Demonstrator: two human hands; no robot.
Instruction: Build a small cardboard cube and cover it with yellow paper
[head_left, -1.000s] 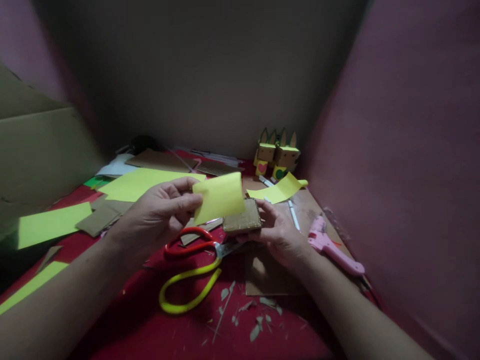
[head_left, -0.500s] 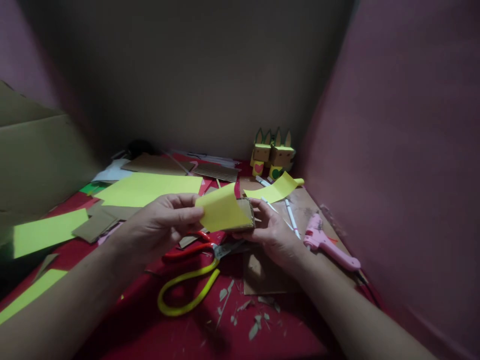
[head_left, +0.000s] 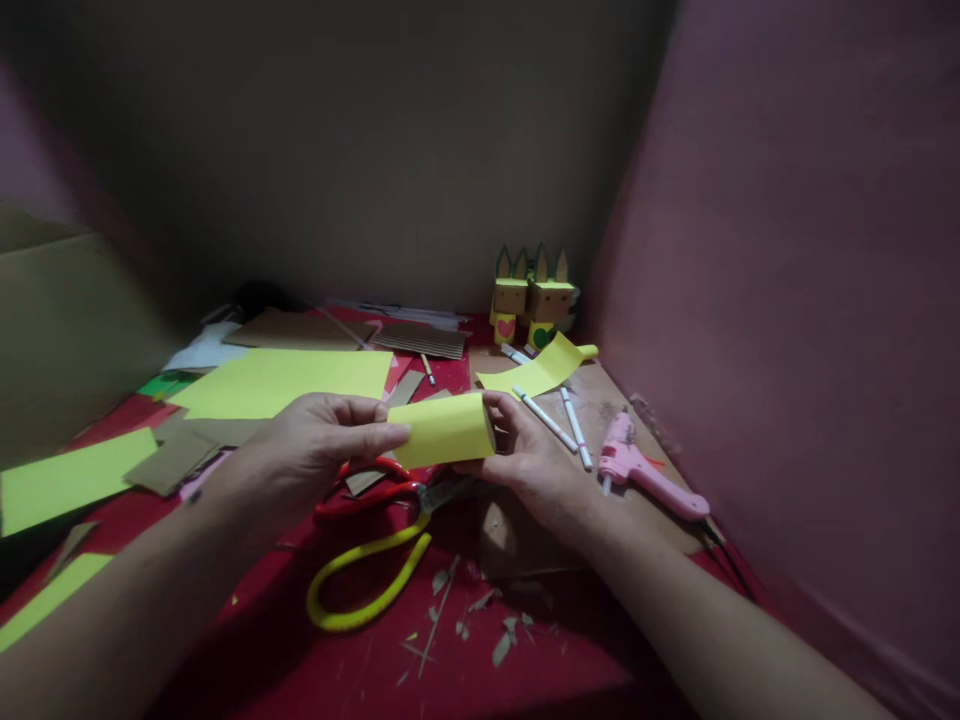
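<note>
A piece of yellow paper is curved over a small cardboard piece, which it now mostly hides. My left hand pinches the paper's left end between thumb and fingers. At the right end, my right hand grips the paper and the cardboard beneath. Below the hands lie scissors with one red and one yellow handle, their blades partly under my right hand. A pink glue gun rests to the right, beside white pens on a cardboard sheet.
Two small cardboard figures stand at the back. A large yellow sheet and cardboard pieces lie on the left. Paper scraps litter the red table. A pink wall rises on the right, a cardboard box on the left.
The yellow paper has come down over the cardboard piece, covering the edge that showed before. Both hands keep their hold. The view has shifted slightly.
</note>
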